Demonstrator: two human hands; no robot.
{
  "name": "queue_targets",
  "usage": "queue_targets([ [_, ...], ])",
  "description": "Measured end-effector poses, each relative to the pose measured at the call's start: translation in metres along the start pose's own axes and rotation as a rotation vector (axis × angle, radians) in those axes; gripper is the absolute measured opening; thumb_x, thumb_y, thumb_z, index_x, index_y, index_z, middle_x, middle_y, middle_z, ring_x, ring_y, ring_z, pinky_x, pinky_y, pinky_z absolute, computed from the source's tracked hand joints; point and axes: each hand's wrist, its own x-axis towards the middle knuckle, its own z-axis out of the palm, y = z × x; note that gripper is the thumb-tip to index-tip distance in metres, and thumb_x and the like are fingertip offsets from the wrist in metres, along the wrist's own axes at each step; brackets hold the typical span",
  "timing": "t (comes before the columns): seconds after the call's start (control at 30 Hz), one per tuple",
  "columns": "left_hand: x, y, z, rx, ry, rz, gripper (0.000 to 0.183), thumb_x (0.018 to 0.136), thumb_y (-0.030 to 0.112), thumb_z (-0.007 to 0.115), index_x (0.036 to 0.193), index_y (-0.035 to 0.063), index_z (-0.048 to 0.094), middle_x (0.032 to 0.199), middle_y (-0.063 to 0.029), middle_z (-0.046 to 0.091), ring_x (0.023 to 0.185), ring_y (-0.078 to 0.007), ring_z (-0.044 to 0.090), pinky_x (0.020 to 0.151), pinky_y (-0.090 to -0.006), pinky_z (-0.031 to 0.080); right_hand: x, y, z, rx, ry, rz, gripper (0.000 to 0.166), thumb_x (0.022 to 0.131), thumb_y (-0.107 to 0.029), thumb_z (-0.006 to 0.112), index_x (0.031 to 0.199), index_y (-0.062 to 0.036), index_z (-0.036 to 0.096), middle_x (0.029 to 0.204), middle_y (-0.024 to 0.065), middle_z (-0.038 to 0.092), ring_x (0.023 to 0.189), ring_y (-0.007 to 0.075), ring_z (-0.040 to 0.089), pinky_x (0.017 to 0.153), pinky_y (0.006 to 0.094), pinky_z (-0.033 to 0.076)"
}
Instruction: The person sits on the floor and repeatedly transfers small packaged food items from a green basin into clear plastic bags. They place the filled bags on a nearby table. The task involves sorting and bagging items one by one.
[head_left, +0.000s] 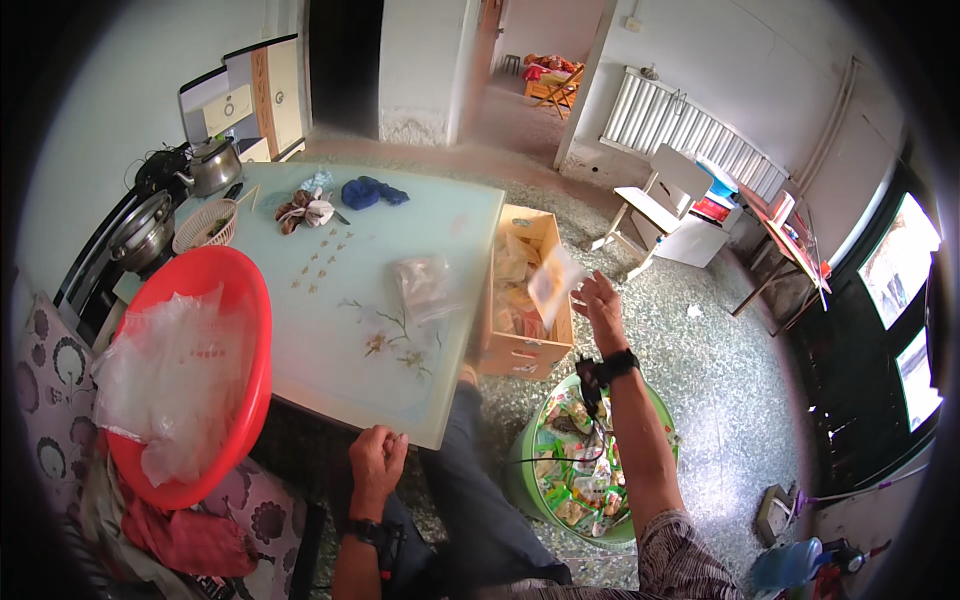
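Note:
A small clear plastic bag (553, 286) with yellowish contents hangs blurred over an open cardboard box (529, 352). Just to its right is my right hand (601, 304), fingers partly curled; I cannot tell whether the fingertips grip the bag's corner. More filled clear bags (514, 262) lie inside the box. By the near edge of the glass-topped table (337, 345), my left hand (377, 454) is loosely closed with nothing visible in it. A clear zip bag (427, 289) lies flat on the table. Below my right forearm stands a green tub (525, 457) full of small printed packets (589, 469).
A red basin (259, 367) of empty clear bags (180, 382) tilts at the left, above a patterned seat (255, 495). Cloths (364, 193), a plastic basket (210, 225) and a kettle (214, 166) occupy the table's far side. A white chair (664, 191) stands beyond the box.

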Motion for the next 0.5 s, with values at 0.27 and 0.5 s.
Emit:
queue_targets([
  [0.27, 0.001, 0.003, 0.010, -0.004, -0.017, 0.009, 0.022, 0.080, 0.014, 0.068, 0.072, 0.0038, 0.050, 0.060, -0.0086, 0.047, 0.056, -0.0274, 0.049, 0.052, -0.0379, 0.040, -0.063, 0.124, -0.035, -0.258, -0.311, 0.251, 0.033, 0.094, -0.024, 0.051, 0.120, -0.0037, 0.049, 0.091, 0.0063, 0.057, 0.078, 0.0205, 0.063, 0.062, 0.0332, 0.054],
  [0.5, 0.000, 0.006, 0.005, 0.053, -0.019, -0.031, 0.022, 0.079, 0.014, 0.069, 0.070, 0.0048, 0.051, 0.058, -0.0071, 0.046, 0.056, -0.0274, 0.049, 0.052, -0.0376, 0.040, -0.141, 0.078, 0.011, -0.356, -0.486, 0.516, 0.035, 0.091, -0.022, 0.058, 0.112, 0.0060, 0.056, 0.091, 0.0067, 0.063, 0.079, 0.0151, 0.064, 0.066, 0.0273, 0.054],
])
